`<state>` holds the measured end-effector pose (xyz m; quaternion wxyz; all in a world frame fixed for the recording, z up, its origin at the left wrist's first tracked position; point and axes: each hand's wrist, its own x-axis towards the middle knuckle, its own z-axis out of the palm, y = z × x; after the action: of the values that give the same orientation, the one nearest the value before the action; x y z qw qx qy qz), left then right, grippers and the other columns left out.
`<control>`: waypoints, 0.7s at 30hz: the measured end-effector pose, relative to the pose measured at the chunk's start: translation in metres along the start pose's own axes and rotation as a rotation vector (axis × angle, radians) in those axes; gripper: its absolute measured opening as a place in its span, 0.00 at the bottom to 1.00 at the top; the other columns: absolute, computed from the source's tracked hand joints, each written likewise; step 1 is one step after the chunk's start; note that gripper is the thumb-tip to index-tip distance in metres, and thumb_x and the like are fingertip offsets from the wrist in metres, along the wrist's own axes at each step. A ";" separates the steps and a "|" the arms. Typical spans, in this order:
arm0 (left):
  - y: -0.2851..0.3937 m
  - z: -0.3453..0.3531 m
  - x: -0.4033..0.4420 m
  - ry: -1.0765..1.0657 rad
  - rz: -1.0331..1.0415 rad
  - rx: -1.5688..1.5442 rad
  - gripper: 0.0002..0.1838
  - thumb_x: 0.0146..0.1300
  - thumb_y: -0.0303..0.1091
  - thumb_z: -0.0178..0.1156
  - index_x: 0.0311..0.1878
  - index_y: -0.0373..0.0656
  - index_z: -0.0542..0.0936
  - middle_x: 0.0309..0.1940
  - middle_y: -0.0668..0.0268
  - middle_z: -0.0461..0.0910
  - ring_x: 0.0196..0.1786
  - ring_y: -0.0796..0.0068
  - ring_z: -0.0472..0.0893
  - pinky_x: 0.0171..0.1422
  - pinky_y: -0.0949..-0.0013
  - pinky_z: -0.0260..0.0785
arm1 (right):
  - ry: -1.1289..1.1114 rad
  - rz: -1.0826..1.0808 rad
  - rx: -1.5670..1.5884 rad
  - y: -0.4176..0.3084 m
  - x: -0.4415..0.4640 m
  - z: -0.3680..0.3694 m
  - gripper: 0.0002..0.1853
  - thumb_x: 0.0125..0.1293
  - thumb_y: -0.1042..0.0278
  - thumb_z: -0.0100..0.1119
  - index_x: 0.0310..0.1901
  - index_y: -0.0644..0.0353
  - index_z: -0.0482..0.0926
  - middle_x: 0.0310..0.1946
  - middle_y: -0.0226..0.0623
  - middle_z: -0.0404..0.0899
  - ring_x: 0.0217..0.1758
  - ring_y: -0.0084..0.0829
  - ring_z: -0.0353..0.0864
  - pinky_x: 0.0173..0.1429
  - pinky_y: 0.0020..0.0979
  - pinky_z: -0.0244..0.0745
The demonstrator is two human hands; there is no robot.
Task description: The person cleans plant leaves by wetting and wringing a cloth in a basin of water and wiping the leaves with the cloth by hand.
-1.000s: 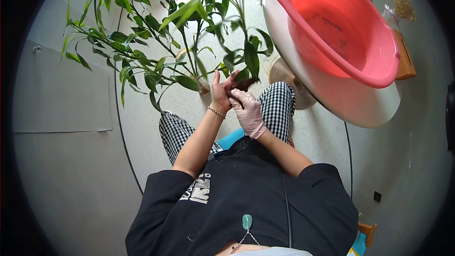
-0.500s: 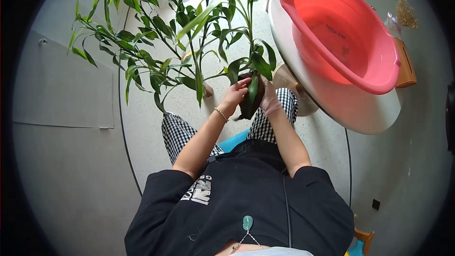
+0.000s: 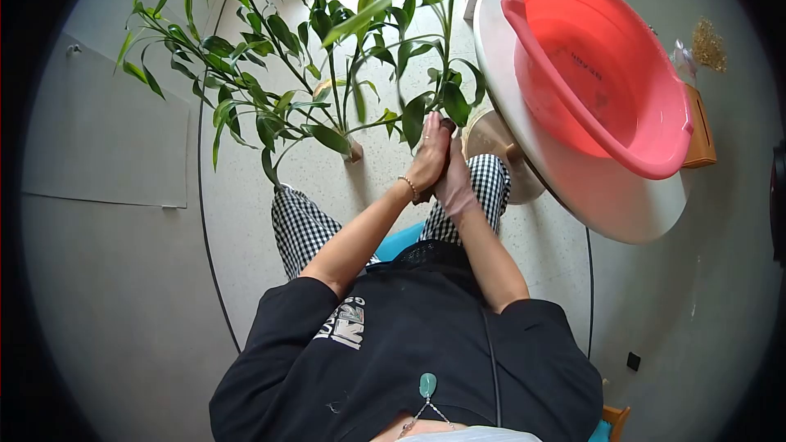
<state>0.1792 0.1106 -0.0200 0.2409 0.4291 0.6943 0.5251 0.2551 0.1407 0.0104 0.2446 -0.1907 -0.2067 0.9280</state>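
A pink basin point(image 3: 626, 41) rests on the white oval-looking table point(image 3: 643, 213), whose round base point(image 3: 528, 186) shows at its left underside. A brown box point(image 3: 699, 135) sits at the table's right side, with dried flowers point(image 3: 708, 46) farther up. Below the table, a dark line point(image 3: 590, 286) crosses the floor, a small black square point(image 3: 634, 361) lies right of that line, and part of a wooden chair point(image 3: 618, 423) shows lower still.

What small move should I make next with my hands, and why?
I'd probably ease the left hand back slightly, letting the right hand support the dark bundle: both hands press around it and hide most of it, so its shape can't be checked.
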 end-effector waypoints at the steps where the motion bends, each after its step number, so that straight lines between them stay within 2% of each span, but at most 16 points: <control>1: 0.009 -0.005 0.003 0.029 -0.033 -0.125 0.35 0.69 0.52 0.29 0.68 0.34 0.40 0.68 0.50 0.44 0.72 0.61 0.43 0.72 0.69 0.35 | 0.064 0.020 -0.071 0.002 -0.017 0.009 0.29 0.70 0.48 0.34 0.65 0.61 0.54 0.63 0.36 0.58 0.64 0.32 0.59 0.67 0.30 0.54; 2: 0.016 -0.019 0.002 -0.125 -0.304 -0.102 0.35 0.69 0.54 0.29 0.69 0.39 0.41 0.64 0.52 0.57 0.65 0.64 0.58 0.68 0.71 0.46 | -0.019 -0.092 -0.196 0.009 -0.029 0.008 0.29 0.71 0.51 0.33 0.65 0.62 0.52 0.63 0.36 0.58 0.64 0.31 0.59 0.67 0.30 0.53; 4: 0.018 -0.013 0.006 0.005 -0.440 -0.444 0.38 0.65 0.63 0.30 0.70 0.46 0.43 0.56 0.57 0.68 0.55 0.67 0.69 0.62 0.71 0.57 | -0.031 -0.128 -0.208 0.021 -0.033 0.001 0.27 0.71 0.55 0.32 0.66 0.63 0.51 0.63 0.38 0.57 0.65 0.29 0.57 0.68 0.29 0.52; 6: 0.032 -0.010 -0.008 -0.091 -0.654 -0.737 0.42 0.61 0.68 0.32 0.69 0.44 0.48 0.57 0.60 0.67 0.56 0.70 0.67 0.62 0.71 0.56 | 0.140 -0.148 -0.411 0.012 -0.016 -0.004 0.24 0.71 0.54 0.33 0.60 0.63 0.61 0.53 0.37 0.66 0.55 0.27 0.65 0.59 0.27 0.61; 7: 0.036 -0.010 -0.014 -0.179 -0.682 -0.747 0.45 0.60 0.70 0.32 0.68 0.41 0.52 0.59 0.61 0.65 0.58 0.71 0.66 0.64 0.72 0.54 | 0.226 -0.160 -0.507 0.007 -0.004 -0.007 0.23 0.71 0.54 0.33 0.56 0.63 0.65 0.49 0.37 0.70 0.50 0.26 0.69 0.55 0.25 0.65; 8: -0.018 0.009 -0.012 -0.163 -0.687 -0.607 0.45 0.59 0.70 0.32 0.65 0.39 0.58 0.60 0.63 0.64 0.60 0.72 0.64 0.65 0.72 0.51 | 0.195 -0.125 -0.613 -0.005 0.013 -0.019 0.22 0.70 0.52 0.34 0.49 0.62 0.70 0.38 0.32 0.73 0.39 0.24 0.70 0.45 0.26 0.68; 9: 0.017 0.004 -0.015 -0.041 -0.608 -0.634 0.44 0.60 0.70 0.31 0.65 0.40 0.59 0.61 0.63 0.63 0.61 0.71 0.62 0.66 0.73 0.50 | 0.147 -0.172 -0.761 -0.007 0.023 -0.026 0.21 0.70 0.51 0.34 0.46 0.62 0.70 0.36 0.32 0.73 0.37 0.24 0.70 0.42 0.27 0.69; 11: 0.029 -0.006 -0.009 -0.054 -0.480 -0.672 0.48 0.57 0.73 0.27 0.65 0.37 0.58 0.65 0.55 0.57 0.66 0.64 0.57 0.70 0.72 0.43 | 0.194 -0.033 -0.448 0.004 0.015 -0.011 0.22 0.70 0.51 0.34 0.47 0.62 0.70 0.37 0.33 0.73 0.38 0.24 0.70 0.42 0.25 0.69; 12: 0.013 -0.007 -0.002 -0.009 -0.450 -0.615 0.48 0.57 0.73 0.27 0.61 0.36 0.65 0.59 0.55 0.65 0.62 0.66 0.63 0.68 0.71 0.47 | 0.175 -0.084 -0.470 0.011 0.001 -0.003 0.21 0.71 0.55 0.34 0.50 0.64 0.68 0.40 0.34 0.73 0.41 0.25 0.71 0.46 0.25 0.68; 13: 0.037 -0.020 0.002 0.058 -0.486 -0.569 0.48 0.55 0.75 0.28 0.53 0.37 0.72 0.49 0.56 0.73 0.55 0.68 0.69 0.64 0.72 0.51 | 0.159 -0.131 -0.490 0.021 -0.019 0.006 0.20 0.71 0.59 0.34 0.53 0.66 0.67 0.43 0.36 0.72 0.45 0.26 0.71 0.50 0.25 0.67; 14: 0.028 -0.024 0.007 0.065 -0.484 -0.573 0.48 0.55 0.75 0.28 0.53 0.37 0.72 0.49 0.56 0.73 0.55 0.68 0.69 0.64 0.72 0.51 | 0.127 -0.221 -0.515 0.046 -0.028 -0.006 0.20 0.72 0.61 0.34 0.55 0.67 0.66 0.45 0.36 0.72 0.47 0.26 0.70 0.52 0.25 0.66; 15: 0.012 -0.025 0.012 0.087 -0.647 -0.714 0.48 0.52 0.77 0.28 0.47 0.38 0.74 0.42 0.57 0.74 0.49 0.68 0.71 0.59 0.70 0.57 | 0.100 -0.310 -0.536 0.065 -0.032 -0.019 0.20 0.72 0.62 0.34 0.57 0.68 0.64 0.47 0.37 0.71 0.49 0.25 0.69 0.55 0.25 0.64; 17: 0.027 -0.031 0.008 0.101 -0.822 -0.852 0.49 0.49 0.80 0.29 0.42 0.39 0.76 0.36 0.58 0.75 0.43 0.69 0.72 0.53 0.68 0.62 | 0.130 -0.311 -0.646 0.049 -0.028 -0.008 0.21 0.72 0.62 0.34 0.57 0.68 0.64 0.48 0.37 0.71 0.50 0.25 0.69 0.56 0.25 0.63; 18: 0.042 -0.034 0.002 -0.082 -0.734 -0.786 0.46 0.54 0.76 0.28 0.55 0.39 0.62 0.52 0.58 0.62 0.57 0.69 0.60 0.63 0.68 0.49 | 0.159 -0.319 -0.752 0.037 -0.022 -0.001 0.21 0.72 0.61 0.34 0.58 0.68 0.63 0.49 0.37 0.70 0.50 0.26 0.68 0.56 0.24 0.63; 20: 0.052 -0.032 -0.001 -0.195 -0.584 -0.637 0.48 0.58 0.72 0.26 0.69 0.40 0.43 0.69 0.58 0.46 0.71 0.69 0.45 0.72 0.70 0.35 | 0.233 -0.113 -0.422 0.019 0.004 0.000 0.18 0.71 0.62 0.35 0.52 0.67 0.67 0.44 0.35 0.72 0.45 0.25 0.70 0.53 0.24 0.65; 21: 0.045 -0.023 0.000 -0.122 -0.525 -0.563 0.48 0.58 0.72 0.24 0.69 0.41 0.38 0.70 0.58 0.44 0.72 0.70 0.43 0.72 0.72 0.34 | 0.259 -0.022 -0.325 0.015 0.014 -0.002 0.17 0.71 0.62 0.35 0.50 0.66 0.69 0.42 0.34 0.73 0.44 0.25 0.70 0.52 0.24 0.66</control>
<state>0.1766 0.1027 0.0298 0.5163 0.1847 0.5936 0.5890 0.2390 0.1373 -0.0021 0.2451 -0.3430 -0.3227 0.8474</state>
